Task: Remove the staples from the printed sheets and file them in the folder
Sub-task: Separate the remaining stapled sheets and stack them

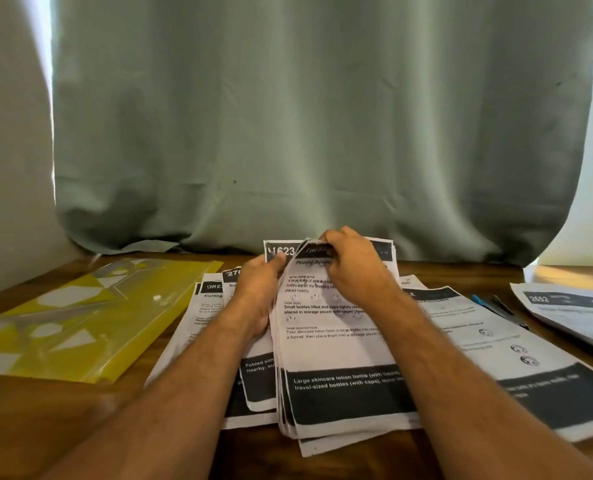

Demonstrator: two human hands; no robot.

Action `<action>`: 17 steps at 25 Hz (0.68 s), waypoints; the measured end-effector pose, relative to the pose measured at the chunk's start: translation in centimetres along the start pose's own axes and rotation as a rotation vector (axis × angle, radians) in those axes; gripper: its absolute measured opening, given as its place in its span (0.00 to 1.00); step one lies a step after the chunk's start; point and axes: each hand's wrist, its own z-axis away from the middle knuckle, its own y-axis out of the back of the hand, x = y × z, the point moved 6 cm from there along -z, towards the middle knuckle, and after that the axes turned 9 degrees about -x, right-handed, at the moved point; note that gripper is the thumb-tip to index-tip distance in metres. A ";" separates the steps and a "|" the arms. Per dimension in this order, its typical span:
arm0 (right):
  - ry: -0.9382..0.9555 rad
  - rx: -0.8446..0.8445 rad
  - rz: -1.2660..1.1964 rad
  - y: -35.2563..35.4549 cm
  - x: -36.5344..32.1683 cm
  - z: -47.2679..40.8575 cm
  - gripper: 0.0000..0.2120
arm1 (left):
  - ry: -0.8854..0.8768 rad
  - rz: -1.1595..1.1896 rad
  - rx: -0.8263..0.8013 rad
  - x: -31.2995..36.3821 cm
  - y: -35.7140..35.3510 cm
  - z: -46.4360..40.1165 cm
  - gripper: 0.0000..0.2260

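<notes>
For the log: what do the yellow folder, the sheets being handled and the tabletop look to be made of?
Folder: likely thin plastic, glossy and translucent; window light glares off it.
Sheets: plain matte paper with black print; the top corner curls and creases where the right hand pinches it, while the left hand holds the edge.
Table: brown wood or wood-look laminate, faint grain, low sheen.
</notes>
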 end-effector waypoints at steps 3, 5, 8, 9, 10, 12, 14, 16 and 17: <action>0.079 0.040 -0.010 0.0 -0.4 0.7 0.13 | -0.114 0.005 -0.001 0.2 -0.3 0.4 0.06; 0.131 0.052 -0.048 0.1 -0.7 1.5 0.10 | -0.170 0.030 0.005 0.6 -0.3 0.7 0.07; 0.167 0.092 -0.131 0.7 -1.1 2.6 0.11 | -0.212 0.046 -0.004 1.3 -0.3 1.1 0.06; 0.174 0.136 -0.176 1.0 -1.1 2.8 0.10 | -0.218 0.053 -0.014 1.6 -0.4 1.1 0.07; 0.173 0.176 -0.221 1.3 -1.1 2.8 0.10 | -0.225 0.048 -0.023 1.8 -0.5 1.1 0.09; 0.151 0.215 -0.252 1.5 -1.4 2.6 0.12 | -0.249 0.010 -0.037 2.2 -0.9 1.2 0.10; 0.128 0.207 -0.205 1.1 -1.9 2.1 0.13 | -0.260 -0.001 -0.032 2.1 -1.2 1.3 0.11; 0.096 0.195 -0.154 0.7 -2.1 1.5 0.13 | -0.255 0.032 -0.039 1.9 -1.4 1.3 0.13; 0.081 0.193 -0.143 0.6 -2.1 1.1 0.14 | -0.270 0.061 -0.047 2.0 -1.4 1.4 0.13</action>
